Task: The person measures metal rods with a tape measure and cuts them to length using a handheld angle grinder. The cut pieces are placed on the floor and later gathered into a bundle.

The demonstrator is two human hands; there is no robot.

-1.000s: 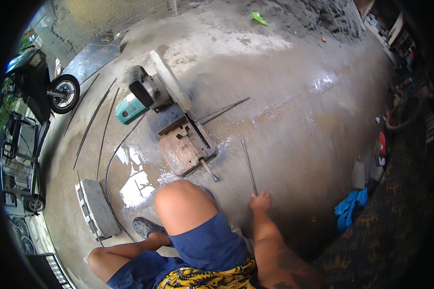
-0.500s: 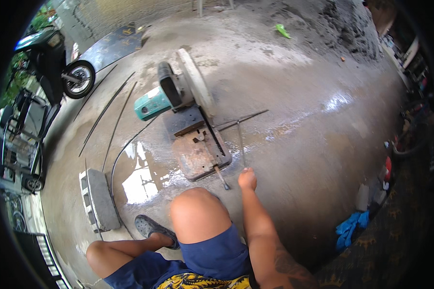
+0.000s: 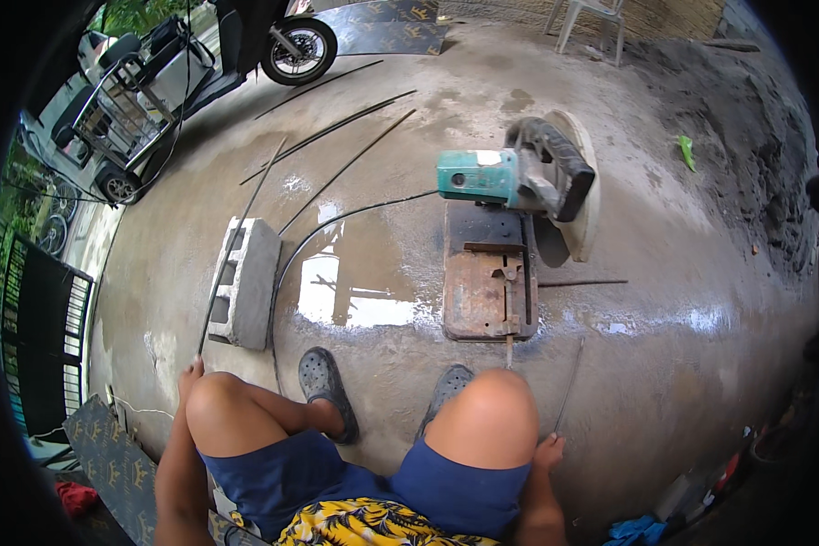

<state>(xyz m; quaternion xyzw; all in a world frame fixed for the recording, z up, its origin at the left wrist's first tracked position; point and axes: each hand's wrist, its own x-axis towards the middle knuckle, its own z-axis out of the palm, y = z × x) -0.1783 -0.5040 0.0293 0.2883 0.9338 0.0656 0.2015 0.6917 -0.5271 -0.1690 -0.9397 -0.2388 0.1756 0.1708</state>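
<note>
My left hand (image 3: 191,376) is closed around the lower end of a long thin metal rod (image 3: 237,234). That rod slants up and away over a grey hollow concrete block (image 3: 257,282). Beyond my right knee, my right hand (image 3: 548,451) grips a shorter thin rod (image 3: 570,386), its far end angled away over the wet floor. In front of me stands a chop saw with a teal motor (image 3: 476,178), a black handle (image 3: 573,182) and a pale wheel guard (image 3: 584,223). Both hands are apart from its rusty base (image 3: 473,305).
Several dark rods (image 3: 346,121) lie on the floor at the far left. A black cable (image 3: 337,220) runs from the saw past the block. A puddle (image 3: 373,312) lies left of the base; another rod (image 3: 582,282) lies right. A motorcycle wheel (image 3: 298,51) and sand (image 3: 737,127) are farther off.
The view has turned left. My left hand has come into sight, gripping the long rod. My right hand has drawn back from the saw's side with its rod.
</note>
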